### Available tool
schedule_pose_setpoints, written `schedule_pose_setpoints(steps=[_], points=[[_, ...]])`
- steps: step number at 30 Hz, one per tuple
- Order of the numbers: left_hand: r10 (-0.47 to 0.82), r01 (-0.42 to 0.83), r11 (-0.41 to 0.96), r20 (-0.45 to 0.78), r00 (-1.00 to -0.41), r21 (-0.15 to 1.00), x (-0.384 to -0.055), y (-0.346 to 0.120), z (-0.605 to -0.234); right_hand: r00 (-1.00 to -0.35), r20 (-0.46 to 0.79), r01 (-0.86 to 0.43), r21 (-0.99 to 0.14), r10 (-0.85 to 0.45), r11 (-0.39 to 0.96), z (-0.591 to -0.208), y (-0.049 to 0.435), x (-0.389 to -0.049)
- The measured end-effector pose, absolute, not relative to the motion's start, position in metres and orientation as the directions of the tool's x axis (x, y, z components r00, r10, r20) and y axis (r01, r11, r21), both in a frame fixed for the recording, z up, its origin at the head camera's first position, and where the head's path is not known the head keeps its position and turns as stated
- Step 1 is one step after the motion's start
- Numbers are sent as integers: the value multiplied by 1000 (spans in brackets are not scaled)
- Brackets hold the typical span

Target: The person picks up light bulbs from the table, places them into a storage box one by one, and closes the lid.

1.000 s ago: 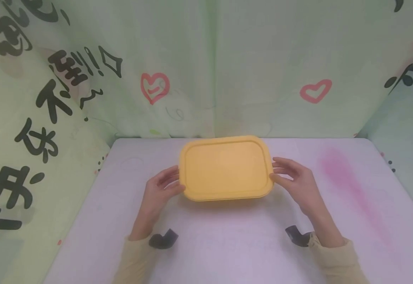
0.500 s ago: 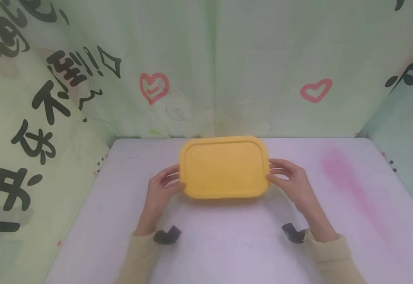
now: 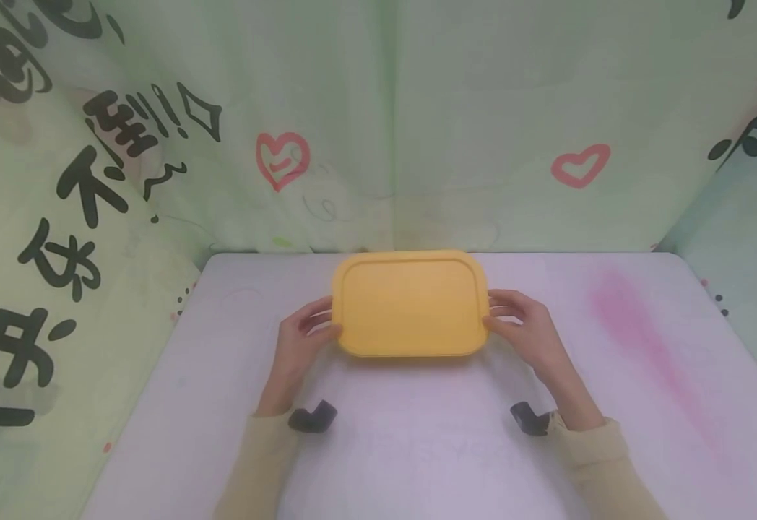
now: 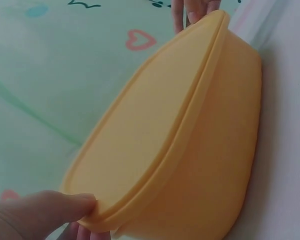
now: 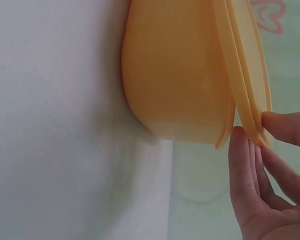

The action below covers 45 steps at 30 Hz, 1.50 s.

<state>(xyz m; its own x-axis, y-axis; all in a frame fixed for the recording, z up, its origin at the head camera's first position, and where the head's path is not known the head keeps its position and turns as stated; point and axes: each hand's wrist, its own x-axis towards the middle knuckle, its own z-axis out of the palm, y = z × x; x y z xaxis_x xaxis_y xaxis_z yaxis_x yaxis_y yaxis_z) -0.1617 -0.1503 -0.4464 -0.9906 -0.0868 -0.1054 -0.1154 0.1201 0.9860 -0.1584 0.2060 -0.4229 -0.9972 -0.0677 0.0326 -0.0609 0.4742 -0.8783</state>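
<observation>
A yellow rectangular lid (image 3: pixel 409 307) with rounded corners lies over a deep plastic container (image 4: pixel 222 135) of the same colour, which it hides in the head view. My left hand (image 3: pixel 299 350) pinches the lid's left end, thumb on top and fingers beneath the edge. At the other end my right hand (image 3: pixel 526 331) pinches the lid the same way, its fingertips (image 5: pixel 238 142) under the rim. In the right wrist view a narrow gap shows between the lid's end and the container's rim (image 5: pixel 225 135). The container's base stands close over the white tabletop.
The white table (image 3: pixel 411 448) carries a pink stain (image 3: pixel 632 325) on its right side. Behind it hangs a pale green cloth (image 3: pixel 469 108) with red hearts, and cloth with dark lettering runs along the sides. Black curved pieces (image 3: pixel 313 417) sit beside both wrists.
The lid has come down and levelled out, looking smaller in the head view. Both hands have drawn closer together with it, the right hand moving left and the left hand slightly right.
</observation>
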Motion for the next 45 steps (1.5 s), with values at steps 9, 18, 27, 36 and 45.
schedule_pose_setpoints(steps=[9,18,27,36,45], points=[[-78,-81,120,-72,-994,989,-171,-150,-453,-998,12,-44,-871,-68,488,-424,206,-163],[-91,-123,132,-111,-990,984,-174,-147,-452,-998,-6,-28,-866,-66,499,-427,207,-166],[-118,-173,162,-155,-981,971,-176,-145,-452,-997,-46,5,-857,-66,515,-431,209,-167],[-143,-182,164,-159,-977,969,-180,-143,-455,-997,-32,-8,-861,-69,508,-434,209,-170],[-141,-221,171,-198,-970,960,-182,-144,-460,-997,-41,4,-863,-61,506,-438,208,-174]])
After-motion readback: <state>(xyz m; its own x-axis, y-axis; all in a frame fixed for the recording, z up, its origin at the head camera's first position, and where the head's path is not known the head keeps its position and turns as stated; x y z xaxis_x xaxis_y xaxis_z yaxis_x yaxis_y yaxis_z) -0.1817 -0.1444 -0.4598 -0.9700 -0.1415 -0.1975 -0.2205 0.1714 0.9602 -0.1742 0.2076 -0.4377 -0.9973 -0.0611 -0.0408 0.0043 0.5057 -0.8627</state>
